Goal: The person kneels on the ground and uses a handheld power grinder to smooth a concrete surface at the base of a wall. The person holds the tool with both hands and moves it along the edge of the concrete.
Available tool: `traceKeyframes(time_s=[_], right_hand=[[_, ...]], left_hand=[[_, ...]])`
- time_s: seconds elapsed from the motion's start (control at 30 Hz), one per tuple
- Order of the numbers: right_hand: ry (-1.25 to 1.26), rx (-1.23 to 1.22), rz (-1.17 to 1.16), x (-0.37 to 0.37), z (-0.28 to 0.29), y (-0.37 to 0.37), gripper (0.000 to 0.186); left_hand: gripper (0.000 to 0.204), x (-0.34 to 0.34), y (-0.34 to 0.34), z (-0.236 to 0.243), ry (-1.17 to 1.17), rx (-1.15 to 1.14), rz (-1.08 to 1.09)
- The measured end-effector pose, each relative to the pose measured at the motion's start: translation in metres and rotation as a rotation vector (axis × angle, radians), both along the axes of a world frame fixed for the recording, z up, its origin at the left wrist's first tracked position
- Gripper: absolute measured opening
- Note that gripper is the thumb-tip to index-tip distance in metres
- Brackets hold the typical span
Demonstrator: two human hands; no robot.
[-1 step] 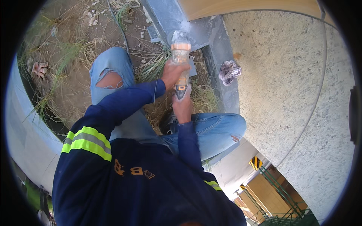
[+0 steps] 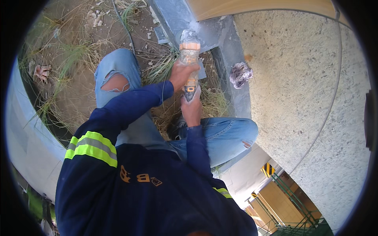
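I hold a dust-covered angle grinder (image 2: 190, 55) with orange bands in both hands, its head against the grey stone edging (image 2: 216, 33), where pale dust shows. My left hand (image 2: 182, 72) is closed round the middle of the grinder's body. My right hand (image 2: 191, 108) is closed round its lower, rear end. My bent legs in torn blue jeans (image 2: 214, 139) are either side of my arms, over soil with dry grass.
A crumpled wrapper (image 2: 240, 75) lies on the edging at right, beside a speckled concrete slab (image 2: 295, 78) crossed by a grey cable (image 2: 327, 122). A wooden panel (image 2: 264, 6) is at the top. Another cable (image 2: 124, 25) and rubble lie on the soil. Green railings (image 2: 285, 188) show lower right.
The grinder and both my hands have shifted very slightly up and to the right. Otherwise the scene looks the same.
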State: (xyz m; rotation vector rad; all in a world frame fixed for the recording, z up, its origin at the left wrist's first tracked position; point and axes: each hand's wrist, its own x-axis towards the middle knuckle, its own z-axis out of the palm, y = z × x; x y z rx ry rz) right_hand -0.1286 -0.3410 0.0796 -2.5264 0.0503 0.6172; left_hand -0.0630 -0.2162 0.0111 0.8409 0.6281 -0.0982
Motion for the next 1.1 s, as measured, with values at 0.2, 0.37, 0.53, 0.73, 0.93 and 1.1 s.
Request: traceKeyframes(time_s=[0.2, 0.37, 0.53, 0.73, 0.93, 1.1], right_hand=[[-0.036, 0.016, 0.006, -0.005, -0.006, -0.008, 0.082], [0.018, 0.017, -0.034, 0.009, -0.005, 0.005, 0.083], [-0.060, -0.004, 0.018, -0.008, -0.010, -0.010, 0.081], [-0.019, 0.021, 0.003, 0.004, -0.008, 0.001, 0.081], [-0.071, 0.014, 0.021, -0.010, -0.007, -0.008, 0.080], [-0.037, 0.047, -0.007, -0.007, -0.012, -0.007, 0.080]], left_hand=[[0.029, -0.003, -0.021, -0.006, -0.052, 0.135, 0.131], [0.034, 0.008, 0.006, 0.001, -0.011, -0.060, -0.028], [0.033, -0.006, -0.013, 0.006, -0.007, 0.063, 0.063], [0.037, 0.004, 0.003, -0.003, 0.008, 0.035, 0.029], [0.033, -0.008, -0.007, 0.010, -0.010, 0.014, 0.085], [0.034, 0.001, -0.001, -0.003, -0.034, 0.030, 0.003]])
